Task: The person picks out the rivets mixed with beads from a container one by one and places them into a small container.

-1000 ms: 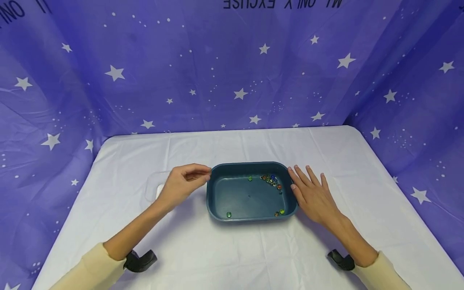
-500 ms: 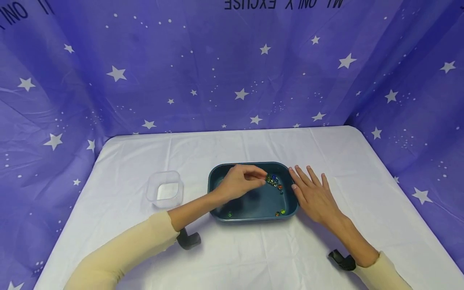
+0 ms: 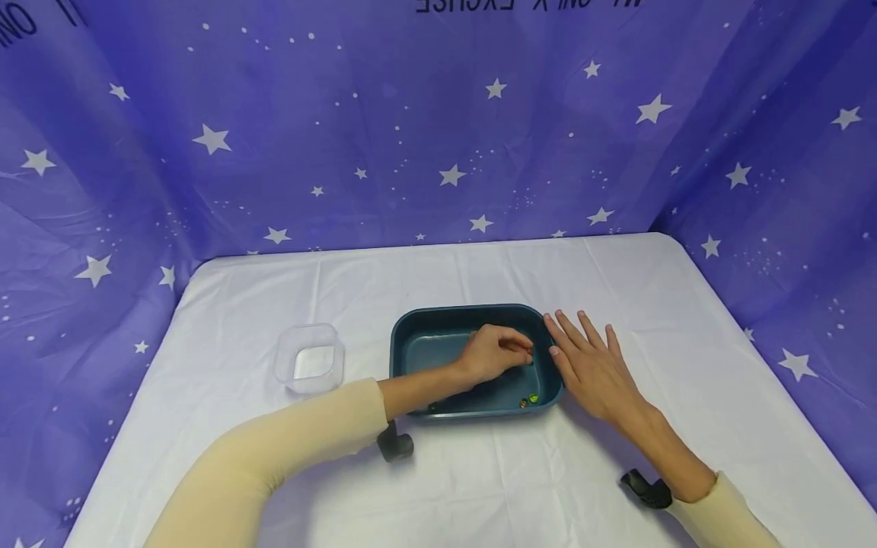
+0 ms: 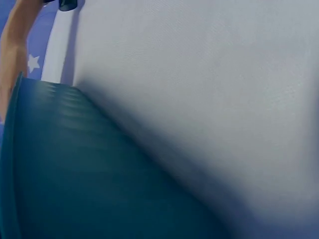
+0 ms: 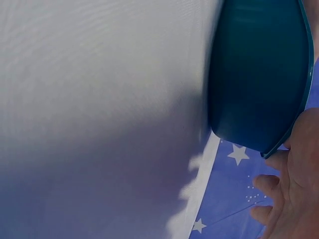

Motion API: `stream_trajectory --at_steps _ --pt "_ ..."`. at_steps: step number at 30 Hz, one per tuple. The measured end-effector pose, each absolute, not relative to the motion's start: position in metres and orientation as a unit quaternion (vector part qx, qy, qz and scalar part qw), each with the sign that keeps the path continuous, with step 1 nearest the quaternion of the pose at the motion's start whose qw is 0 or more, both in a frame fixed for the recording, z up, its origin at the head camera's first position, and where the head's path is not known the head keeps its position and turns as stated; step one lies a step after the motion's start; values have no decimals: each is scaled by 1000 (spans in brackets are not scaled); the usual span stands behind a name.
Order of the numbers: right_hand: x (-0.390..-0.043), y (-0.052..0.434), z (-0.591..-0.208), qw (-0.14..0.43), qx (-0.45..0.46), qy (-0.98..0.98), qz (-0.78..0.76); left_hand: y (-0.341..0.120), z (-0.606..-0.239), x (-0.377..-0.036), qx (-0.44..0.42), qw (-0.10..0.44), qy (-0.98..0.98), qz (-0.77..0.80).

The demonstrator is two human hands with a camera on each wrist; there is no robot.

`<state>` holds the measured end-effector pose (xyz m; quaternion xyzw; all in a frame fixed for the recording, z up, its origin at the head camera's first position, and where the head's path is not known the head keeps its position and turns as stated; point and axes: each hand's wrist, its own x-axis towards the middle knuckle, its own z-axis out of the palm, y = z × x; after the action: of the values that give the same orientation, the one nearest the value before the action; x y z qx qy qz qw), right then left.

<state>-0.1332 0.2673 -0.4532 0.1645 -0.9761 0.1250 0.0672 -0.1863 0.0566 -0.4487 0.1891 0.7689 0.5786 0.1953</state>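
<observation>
Two hands at a dark teal tray [image 3: 411, 358] mid-tabletop [image 3: 617, 274], left hand [image 3: 495, 353] inside, fingers curled over glass marbles [image 3: 528, 399], pinch unclear, right hand [image 3: 589, 365] flat against tray's right rim, clear container [image 3: 310, 358] left; left wrist view, tray wall [image 4: 75, 174]; right wrist view, fingers [image 5: 299, 169] straight beside tray [image 5: 254, 74].

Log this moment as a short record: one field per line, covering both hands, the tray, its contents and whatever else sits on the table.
left hand: inside the tray, fingers curled over the marbles at its right side; a grip cannot be told
right hand: flat on the table, fingers straight, against the tray's right rim
tray: dark teal, rectangular, on the white tablecloth
marbles: two visible near the front right corner
clear container: left of the tray, apart from it
</observation>
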Motion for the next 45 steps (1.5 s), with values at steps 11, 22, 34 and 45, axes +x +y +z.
stream_trajectory --at_steps 11,22,34,45 --pt "-136 265 -454 61 163 -977 126 62 -462 -185 212 129 815 523" --pt "-135 265 -454 64 163 -975 134 67 -470 -194 251 85 844 466" --pt "-134 266 -454 72 166 -974 135 73 -476 -197 274 70 873 398" --pt "-134 266 -453 71 165 -974 135 76 -478 -198 287 69 874 385"
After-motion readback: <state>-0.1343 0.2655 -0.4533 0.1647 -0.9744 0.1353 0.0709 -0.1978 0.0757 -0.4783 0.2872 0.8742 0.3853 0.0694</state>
